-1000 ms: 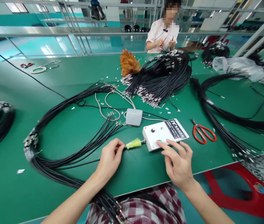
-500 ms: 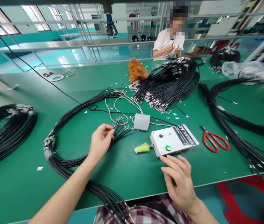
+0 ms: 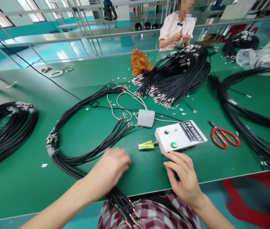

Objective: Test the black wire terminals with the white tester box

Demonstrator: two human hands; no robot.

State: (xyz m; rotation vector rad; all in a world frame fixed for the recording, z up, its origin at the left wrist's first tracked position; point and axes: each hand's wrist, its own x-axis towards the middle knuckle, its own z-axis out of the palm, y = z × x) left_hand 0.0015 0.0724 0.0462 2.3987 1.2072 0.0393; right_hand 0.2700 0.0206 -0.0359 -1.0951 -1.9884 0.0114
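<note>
Cables (image 3: 94, 155) in a black loop, running from 7 o'clock to 1 o'clock under the blurred left hand (image 3: 112, 166), grip impossible to tell; right hand (image 3: 182, 176) spread at 3 o'clock beside the white box (image 3: 181, 139).

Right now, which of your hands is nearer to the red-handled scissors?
Right. The right hand lies at the near edge of the white control box, left of the red-handled scissors. The left hand is farther left, on the black wire bundle.
</note>
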